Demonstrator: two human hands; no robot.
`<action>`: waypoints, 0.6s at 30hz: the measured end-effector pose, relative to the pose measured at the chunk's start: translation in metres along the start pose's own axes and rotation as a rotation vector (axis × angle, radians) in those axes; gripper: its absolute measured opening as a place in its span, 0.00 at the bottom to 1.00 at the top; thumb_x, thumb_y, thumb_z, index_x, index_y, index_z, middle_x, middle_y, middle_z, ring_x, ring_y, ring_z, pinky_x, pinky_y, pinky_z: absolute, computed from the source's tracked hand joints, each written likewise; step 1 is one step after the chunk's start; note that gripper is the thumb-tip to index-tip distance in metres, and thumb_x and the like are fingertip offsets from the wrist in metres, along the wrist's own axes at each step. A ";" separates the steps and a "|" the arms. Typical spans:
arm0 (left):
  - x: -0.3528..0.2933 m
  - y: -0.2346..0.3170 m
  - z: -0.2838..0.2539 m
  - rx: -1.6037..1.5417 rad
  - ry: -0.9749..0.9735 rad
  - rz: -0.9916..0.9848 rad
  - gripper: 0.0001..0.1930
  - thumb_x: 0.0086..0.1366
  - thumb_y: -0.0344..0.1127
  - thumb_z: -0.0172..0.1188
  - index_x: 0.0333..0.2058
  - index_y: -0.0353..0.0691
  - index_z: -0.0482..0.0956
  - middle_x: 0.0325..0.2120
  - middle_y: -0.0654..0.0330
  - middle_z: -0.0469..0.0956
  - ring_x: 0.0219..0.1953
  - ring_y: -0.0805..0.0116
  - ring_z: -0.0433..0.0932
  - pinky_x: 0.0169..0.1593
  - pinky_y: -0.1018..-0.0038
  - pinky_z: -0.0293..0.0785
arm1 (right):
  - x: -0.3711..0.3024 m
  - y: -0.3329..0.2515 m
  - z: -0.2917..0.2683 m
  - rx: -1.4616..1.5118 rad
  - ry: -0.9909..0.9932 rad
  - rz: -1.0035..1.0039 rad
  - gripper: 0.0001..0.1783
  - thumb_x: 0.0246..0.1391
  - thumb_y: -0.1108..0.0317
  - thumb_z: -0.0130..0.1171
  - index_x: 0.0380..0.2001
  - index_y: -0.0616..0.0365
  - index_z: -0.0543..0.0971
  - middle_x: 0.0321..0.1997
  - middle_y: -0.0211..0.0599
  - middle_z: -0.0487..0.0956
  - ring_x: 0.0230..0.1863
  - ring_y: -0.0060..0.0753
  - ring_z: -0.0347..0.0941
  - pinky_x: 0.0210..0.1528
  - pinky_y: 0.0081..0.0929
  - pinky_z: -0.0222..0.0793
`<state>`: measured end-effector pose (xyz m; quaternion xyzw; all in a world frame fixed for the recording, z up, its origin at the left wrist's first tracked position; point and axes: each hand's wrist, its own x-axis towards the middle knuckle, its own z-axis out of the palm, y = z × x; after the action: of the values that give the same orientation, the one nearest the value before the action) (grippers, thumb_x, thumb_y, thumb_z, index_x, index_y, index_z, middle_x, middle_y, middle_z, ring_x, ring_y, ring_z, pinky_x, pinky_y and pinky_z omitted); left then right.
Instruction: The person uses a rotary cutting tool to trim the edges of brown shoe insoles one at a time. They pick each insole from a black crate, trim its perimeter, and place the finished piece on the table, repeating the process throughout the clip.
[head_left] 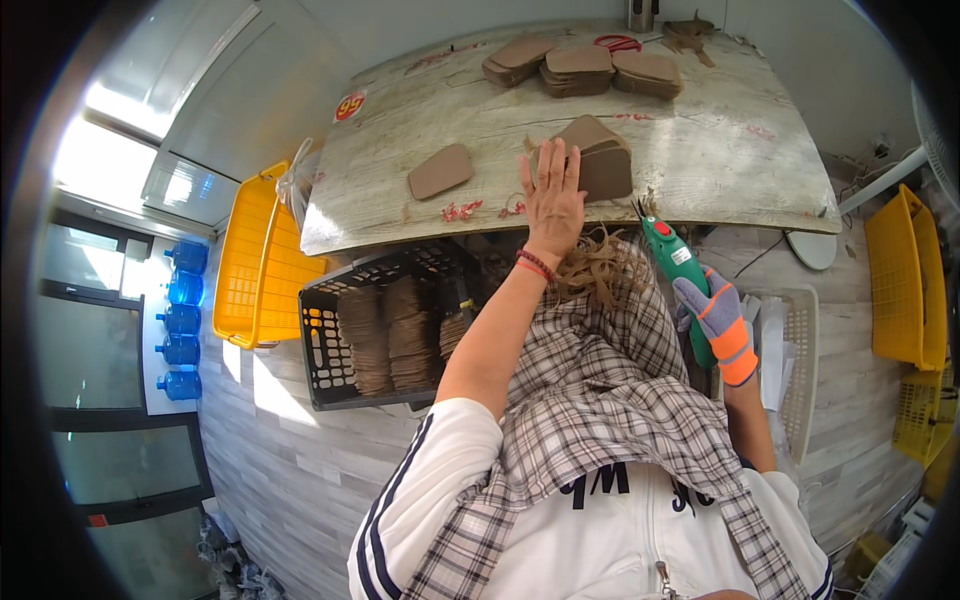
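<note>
My left hand (554,205), bare with a red beaded bracelet at the wrist, lies with fingers stretched over the left part of a stack of brown rounded pieces (606,172) at the table's near edge. A single brown piece (440,172) lies flat to the left of that stack. My right hand (712,308), in a grey and orange glove, is wrapped around green electric scissors (674,252) with a red button. Their dark tip points up toward the table edge, to the right of the stack and apart from it. Brown trimmings (600,268) are heaped on my plaid apron.
Several brown stacks (578,70) stand along the far side of the pale wooden table (740,130), with a red ring-shaped thing (617,43) behind. A black crate (322,375) with piled brown pieces is at left, near a yellow basket (243,265). A white basket (803,350) stands right.
</note>
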<state>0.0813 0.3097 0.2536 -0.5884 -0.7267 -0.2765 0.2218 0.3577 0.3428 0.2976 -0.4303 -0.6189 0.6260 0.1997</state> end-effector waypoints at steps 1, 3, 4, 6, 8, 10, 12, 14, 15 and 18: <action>-0.001 0.000 0.000 0.000 0.016 0.002 0.34 0.51 0.31 0.63 0.58 0.42 0.62 0.61 0.54 0.53 0.66 0.55 0.46 0.67 0.53 0.39 | 0.001 0.000 0.000 -0.001 0.002 -0.006 0.20 0.51 0.61 0.63 0.41 0.63 0.71 0.18 0.29 0.73 0.15 0.18 0.68 0.17 0.17 0.64; -0.003 -0.001 0.000 0.001 0.049 0.005 0.33 0.51 0.30 0.63 0.57 0.42 0.63 0.59 0.55 0.55 0.65 0.55 0.49 0.66 0.53 0.42 | 0.002 0.002 -0.001 0.023 -0.001 0.014 0.20 0.51 0.61 0.63 0.41 0.63 0.71 0.19 0.29 0.73 0.15 0.18 0.68 0.17 0.17 0.64; -0.003 0.000 -0.002 -0.004 0.068 0.016 0.32 0.51 0.29 0.62 0.56 0.43 0.64 0.57 0.55 0.57 0.63 0.56 0.51 0.65 0.54 0.44 | 0.002 0.003 -0.001 0.035 -0.003 0.026 0.20 0.51 0.61 0.63 0.41 0.63 0.71 0.19 0.30 0.73 0.15 0.18 0.68 0.17 0.17 0.64; -0.002 0.000 -0.005 -0.014 0.105 0.037 0.29 0.52 0.28 0.60 0.54 0.43 0.66 0.53 0.56 0.60 0.59 0.57 0.57 0.63 0.55 0.48 | 0.001 0.000 -0.001 0.031 -0.012 0.034 0.19 0.51 0.61 0.63 0.41 0.63 0.72 0.20 0.30 0.73 0.15 0.18 0.68 0.17 0.17 0.64; -0.003 -0.002 -0.004 -0.009 0.168 0.077 0.25 0.49 0.28 0.62 0.48 0.43 0.69 0.46 0.58 0.64 0.52 0.58 0.61 0.60 0.57 0.52 | 0.001 0.000 0.000 0.012 -0.012 0.016 0.19 0.51 0.62 0.63 0.41 0.63 0.72 0.20 0.30 0.73 0.15 0.17 0.68 0.17 0.17 0.64; -0.003 -0.005 -0.007 -0.067 0.157 0.106 0.20 0.48 0.27 0.63 0.42 0.43 0.71 0.38 0.59 0.67 0.46 0.57 0.65 0.57 0.59 0.55 | 0.001 0.001 0.000 -0.019 -0.002 -0.026 0.19 0.51 0.62 0.63 0.41 0.63 0.72 0.20 0.30 0.73 0.15 0.17 0.68 0.17 0.16 0.64; 0.000 -0.007 -0.012 -0.187 0.070 0.124 0.14 0.47 0.26 0.62 0.34 0.42 0.71 0.30 0.61 0.68 0.41 0.56 0.67 0.54 0.61 0.58 | -0.002 -0.003 0.002 0.023 0.003 0.008 0.19 0.51 0.62 0.63 0.41 0.63 0.72 0.20 0.29 0.73 0.16 0.16 0.68 0.17 0.16 0.63; 0.004 -0.002 -0.022 -0.267 -0.002 0.060 0.10 0.50 0.25 0.62 0.30 0.42 0.70 0.27 0.63 0.70 0.37 0.60 0.70 0.48 0.64 0.62 | -0.003 -0.006 0.001 0.060 0.010 0.035 0.19 0.51 0.63 0.63 0.41 0.62 0.72 0.20 0.28 0.73 0.16 0.16 0.67 0.18 0.15 0.63; 0.003 0.001 -0.026 -0.307 -0.038 0.028 0.09 0.51 0.25 0.61 0.28 0.42 0.69 0.25 0.64 0.71 0.35 0.61 0.71 0.46 0.66 0.64 | -0.004 -0.006 0.000 0.078 0.014 0.045 0.19 0.51 0.63 0.63 0.41 0.62 0.72 0.20 0.28 0.73 0.16 0.16 0.67 0.18 0.15 0.63; -0.004 0.016 -0.030 -0.925 0.016 -0.508 0.07 0.57 0.26 0.60 0.32 0.41 0.69 0.29 0.63 0.75 0.33 0.68 0.73 0.38 0.71 0.68 | -0.003 -0.007 -0.001 0.086 0.033 0.010 0.18 0.51 0.64 0.63 0.41 0.61 0.72 0.20 0.27 0.73 0.16 0.15 0.66 0.18 0.15 0.62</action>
<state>0.0975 0.2894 0.2763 -0.4280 -0.6469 -0.6177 -0.1295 0.3583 0.3418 0.3051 -0.4348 -0.5860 0.6458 0.2247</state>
